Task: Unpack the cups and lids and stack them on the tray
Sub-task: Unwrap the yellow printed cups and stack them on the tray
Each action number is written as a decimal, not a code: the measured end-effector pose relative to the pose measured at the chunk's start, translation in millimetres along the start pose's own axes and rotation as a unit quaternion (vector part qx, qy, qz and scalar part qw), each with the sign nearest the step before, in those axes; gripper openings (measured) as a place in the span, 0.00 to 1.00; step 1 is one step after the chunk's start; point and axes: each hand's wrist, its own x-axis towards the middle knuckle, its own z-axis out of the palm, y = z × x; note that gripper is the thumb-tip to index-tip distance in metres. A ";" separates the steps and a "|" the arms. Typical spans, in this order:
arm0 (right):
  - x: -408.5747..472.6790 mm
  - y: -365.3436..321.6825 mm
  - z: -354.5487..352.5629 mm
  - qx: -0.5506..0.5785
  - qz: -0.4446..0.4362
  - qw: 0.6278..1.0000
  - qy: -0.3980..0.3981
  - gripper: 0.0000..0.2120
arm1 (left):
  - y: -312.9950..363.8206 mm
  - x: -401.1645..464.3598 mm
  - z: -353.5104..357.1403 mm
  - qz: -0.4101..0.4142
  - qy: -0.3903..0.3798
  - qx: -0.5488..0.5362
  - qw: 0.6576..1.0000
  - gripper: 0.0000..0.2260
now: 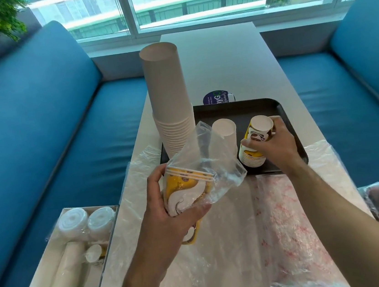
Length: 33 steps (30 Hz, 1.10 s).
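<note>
Two grips occupied: my right hand (273, 146) curled round the yellow printed cup stack (254, 145) upside down on the tray (239, 109), my left hand (168, 212) holding bagged cups (185, 191) above the table (217, 63), probably next to unsleeve and stack.

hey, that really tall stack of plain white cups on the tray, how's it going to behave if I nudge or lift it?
The tall white stack rises far above its narrow base at the tray's left edge, so a nudge near the top would probably tip it. Being paper, it is likely light. Lifted by the upper cups, the nested stack may separate, so grip low.
</note>
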 end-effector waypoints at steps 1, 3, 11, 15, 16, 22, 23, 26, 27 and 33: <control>-0.8 0.0 -0.2 -0.008 0.004 1.000 -0.001 0.36 | -0.2 -0.3 0.5 0.001 0.001 0.004 1.000 0.35; -0.3 -0.9 0.5 -0.013 0.011 1.000 -0.011 0.38 | 0.0 -0.9 1.2 0.003 -0.001 0.012 1.000 0.34; -32.9 -45.7 -23.6 0.015 -0.132 0.976 0.172 0.15 | -0.3 -5.5 6.2 0.031 -0.023 0.065 0.997 0.36; -53.2 -84.2 -44.6 0.119 -0.185 0.970 -0.101 0.12 | 1.5 -8.4 10.2 0.042 -0.035 0.098 0.994 0.35; -57.7 -90.3 -47.8 0.091 -0.191 0.960 -0.184 0.12 | 2.1 -8.8 11.6 0.041 -0.036 0.104 0.993 0.35; -68.1 -93.2 -49.3 0.056 -0.150 0.868 -0.471 0.09 | 1.0 -12.1 15.2 0.049 -0.041 0.114 0.991 0.34; -70.2 -93.1 -47.4 0.049 -0.160 0.858 -0.485 0.10 | 0.8 -12.6 15.1 0.050 -0.040 0.116 0.991 0.34; -75.7 -91.0 -40.6 0.048 -0.188 0.855 -0.481 0.08 | 1.2 -13.9 16.0 0.047 -0.038 0.139 0.988 0.35; -76.2 -89.7 -39.6 0.056 -0.191 0.857 -0.475 0.08 | 0.7 -14.1 16.1 0.048 -0.035 0.149 0.987 0.35; -89.5 -93.2 -34.6 0.052 -0.221 0.859 -0.460 0.07 | -5.8 -17.2 17.1 0.079 -0.023 0.235 0.969 0.36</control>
